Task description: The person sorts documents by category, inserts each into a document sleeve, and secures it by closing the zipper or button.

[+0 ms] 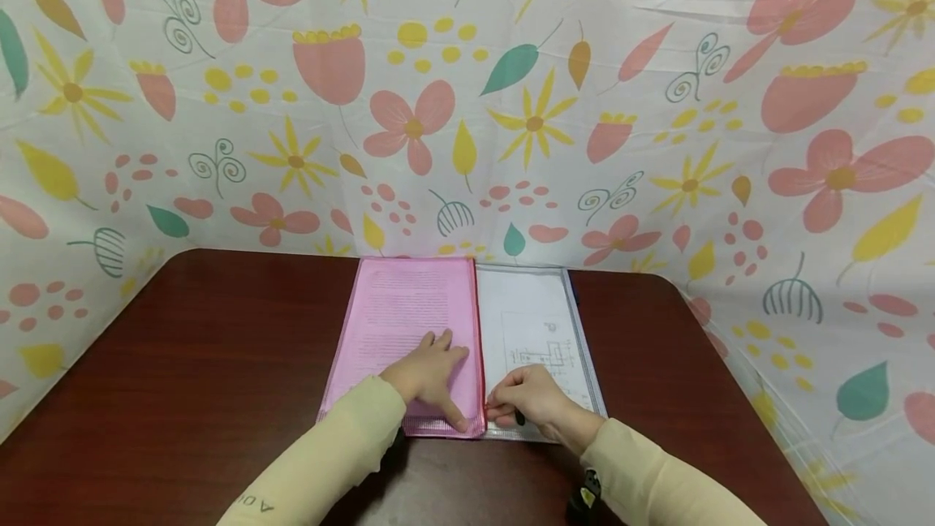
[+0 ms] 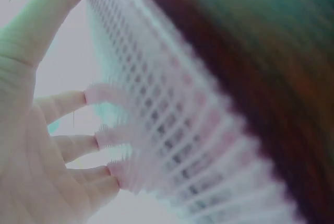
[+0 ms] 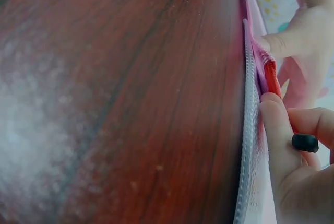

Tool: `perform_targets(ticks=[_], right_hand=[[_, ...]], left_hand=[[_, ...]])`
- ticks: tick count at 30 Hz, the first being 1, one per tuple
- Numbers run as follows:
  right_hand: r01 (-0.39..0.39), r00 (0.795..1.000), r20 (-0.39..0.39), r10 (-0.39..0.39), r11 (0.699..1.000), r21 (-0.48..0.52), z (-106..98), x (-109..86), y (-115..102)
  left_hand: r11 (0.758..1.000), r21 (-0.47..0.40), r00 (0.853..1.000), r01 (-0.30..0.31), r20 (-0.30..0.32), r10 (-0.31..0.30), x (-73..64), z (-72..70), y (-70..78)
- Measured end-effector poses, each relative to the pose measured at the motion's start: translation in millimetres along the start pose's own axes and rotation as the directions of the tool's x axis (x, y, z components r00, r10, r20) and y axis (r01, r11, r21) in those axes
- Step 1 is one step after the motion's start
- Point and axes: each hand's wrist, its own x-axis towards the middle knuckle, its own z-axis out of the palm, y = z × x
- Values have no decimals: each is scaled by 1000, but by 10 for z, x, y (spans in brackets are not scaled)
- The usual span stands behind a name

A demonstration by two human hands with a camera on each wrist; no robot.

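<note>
A pink zipper pouch (image 1: pixel 409 291) with a printed sheet inside lies on the table, next to a clear zipper pouch (image 1: pixel 526 299) holding a page with a diagram. My left hand (image 1: pixel 434 372) presses on the pink pouch with spread fingers, its thumb near the lower right corner. In the left wrist view, the pouch's ribbed edge (image 2: pixel 172 119) partly covers the fingertips. At that corner my right hand (image 1: pixel 536 398) pinches the red zipper edge (image 3: pixel 272 78). A small black piece (image 3: pixel 305 142) shows between the right fingers; its kind is unclear.
The dark brown table (image 1: pixel 219 364) extends to both sides of the pouches. Behind it hangs a flower-patterned cloth (image 1: pixel 409 209), close to the pouches' far edges. A dark band with a yellow mark (image 1: pixel 587 493) sits by the right sleeve.
</note>
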Motion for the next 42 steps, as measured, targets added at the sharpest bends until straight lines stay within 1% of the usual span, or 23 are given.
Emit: perform_targets(ticks=[5,9,14,19,23,29,42], right_hand=[[-6,1000,-13,6,1000,12,-11,44,-10],[-8,1000,-13,8,999,32,-13,73,-24],[-24,999,-34,25,999,42,-6,97,-48],[-30,998,-50,32,999,38,-7,135,-66],[-28,998,-60,31,998,53,-7,170,-69],[-19,998,-57,23,998,63,-17,211,-67],[-6,996,-83,11,998,61,-33,307,-52]], left_hand=[[1000,-19,1000,1,18,0,18,-8,-33],[1000,-25,1000,-4,19,5,21,-44,-55],[999,-35,1000,12,28,-11,17,-91,-67],[999,-20,999,35,36,-34,23,-124,-64],[999,-8,998,46,43,-45,53,-141,-67],[998,0,998,57,38,-57,85,-142,-74],[999,-2,999,43,31,-43,73,-161,-88]])
